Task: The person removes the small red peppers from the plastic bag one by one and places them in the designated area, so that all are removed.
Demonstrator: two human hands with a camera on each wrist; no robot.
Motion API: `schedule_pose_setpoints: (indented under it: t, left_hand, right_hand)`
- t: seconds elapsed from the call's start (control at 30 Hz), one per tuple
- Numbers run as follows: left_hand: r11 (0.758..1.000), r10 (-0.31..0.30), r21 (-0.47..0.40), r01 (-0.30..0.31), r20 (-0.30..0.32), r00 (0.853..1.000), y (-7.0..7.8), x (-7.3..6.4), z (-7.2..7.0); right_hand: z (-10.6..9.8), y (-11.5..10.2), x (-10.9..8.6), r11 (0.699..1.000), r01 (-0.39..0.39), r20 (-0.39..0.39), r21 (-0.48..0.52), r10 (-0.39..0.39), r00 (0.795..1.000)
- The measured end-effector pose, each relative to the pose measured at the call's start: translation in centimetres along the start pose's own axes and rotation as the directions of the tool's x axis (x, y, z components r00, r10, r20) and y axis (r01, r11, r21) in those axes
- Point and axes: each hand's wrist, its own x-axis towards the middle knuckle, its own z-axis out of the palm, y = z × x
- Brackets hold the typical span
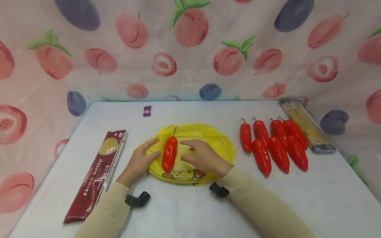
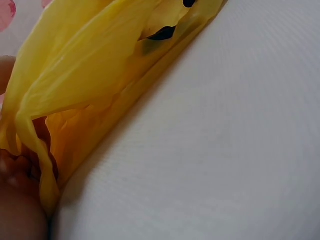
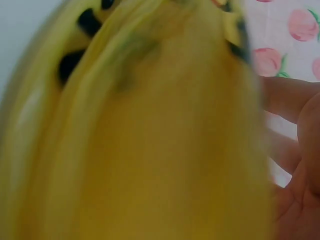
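Observation:
A red pepper [image 1: 170, 154] with a thin dark stem lies on a yellow plastic bag [image 1: 215, 137] spread in front of me. My left hand [image 1: 141, 162] is at the bag's left side, its thumb and fingers apart, fingertips just left of the pepper. Over the bag, right of the pepper, my right hand [image 1: 205, 157] has thumb and fingers parted and holds nothing. In the left wrist view a raised fold of the bag [image 2: 85, 70] partly hides the left hand. Blurred yellow plastic [image 3: 165, 150] fills much of the right wrist view, with fingers [image 3: 287, 97] beyond it.
Several more red peppers [image 1: 278, 150] lie in two rows on the right, beside a clear pack of spaghetti [image 1: 308, 125]. On the left is a dark red spaghetti pack [image 1: 95, 178]. A small purple wrapped sweet [image 1: 147, 111] lies near the table's back edge, before a fruit-print cloth [image 1: 190, 79].

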Motion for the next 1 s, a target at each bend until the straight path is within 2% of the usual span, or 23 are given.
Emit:
schedule_pose_setpoints:
  t: [0.1, 0.17, 0.37, 0.5, 0.73, 1.0]
  left_hand:
    - [1.000, 0.010, -0.003, -0.010, 0.004, 1.000, 0.0, 0.0, 0.0]
    - [1.000, 0.019, -0.007, -0.019, 0.009, 1.000, 0.0, 0.0, 0.0]
    - [0.999, 0.039, -0.012, -0.039, 0.017, 0.999, -0.1, 0.0, 0.0]
    - [0.999, 0.034, -0.015, -0.034, 0.020, 0.999, -0.1, 0.0, 0.0]
    - [0.999, 0.037, -0.021, -0.036, 0.015, 0.999, -0.1, 0.0, 0.0]
    - [0.999, 0.028, -0.033, -0.027, 0.014, 1.000, -0.2, 0.0, 0.1]
  right_hand:
    - [1.0, -0.3, 1.4, 0.999, 0.033, 0.010, -0.026, -0.033, 0.999]
    - [1.5, -0.5, 2.1, 0.999, 0.027, 0.025, -0.037, -0.026, 0.999]
    - [2.5, -1.0, 3.5, 0.999, -0.047, 0.069, -0.014, 0.048, 0.997]
    - [2.8, -1.4, 3.9, 0.998, -0.063, 0.091, -0.030, 0.066, 0.994]
    - [3.4, -1.4, 4.3, 0.987, -0.083, 0.085, -0.138, 0.095, 0.992]
    - [2.8, -0.9, 4.0, 0.991, -0.115, 0.119, -0.066, 0.122, 0.985]
